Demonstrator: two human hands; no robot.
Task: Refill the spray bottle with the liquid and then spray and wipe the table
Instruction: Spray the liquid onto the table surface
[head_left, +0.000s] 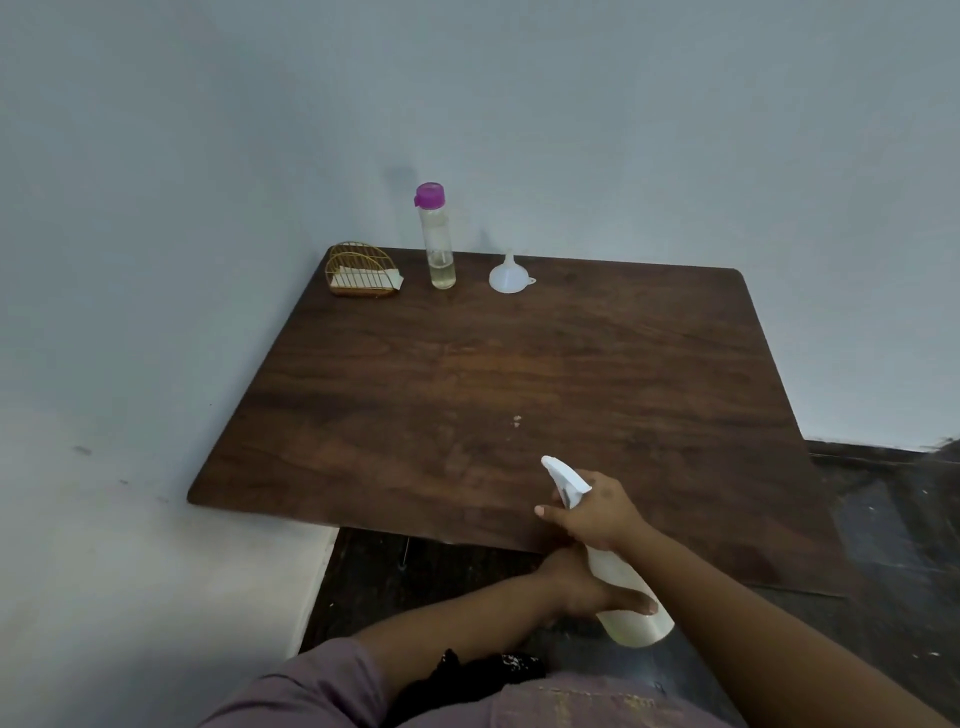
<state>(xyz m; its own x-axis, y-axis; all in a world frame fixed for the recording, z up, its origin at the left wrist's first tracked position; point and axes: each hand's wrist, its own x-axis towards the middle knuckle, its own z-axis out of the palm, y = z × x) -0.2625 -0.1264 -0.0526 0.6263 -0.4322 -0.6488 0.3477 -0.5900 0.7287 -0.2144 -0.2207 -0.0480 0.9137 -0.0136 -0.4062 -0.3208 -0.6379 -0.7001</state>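
A white spray bottle (631, 621) is held tilted over the near edge of the dark wooden table (467, 389), nozzle pointing up and away. My right hand (597, 512) grips its neck and white spray head (563, 478). My left hand (587, 587) holds the bottle's body from the left, thumb lying across it. At the back of the table stands a clear bottle (439, 244) with a purple cap and a little pale liquid at the bottom. A white funnel (510, 275) lies mouth-down to its right.
A gold wire holder (361, 270) with white napkins sits at the back left corner. Pale blue walls close off the left and back sides. Dark floor shows to the right and below the table's near edge.
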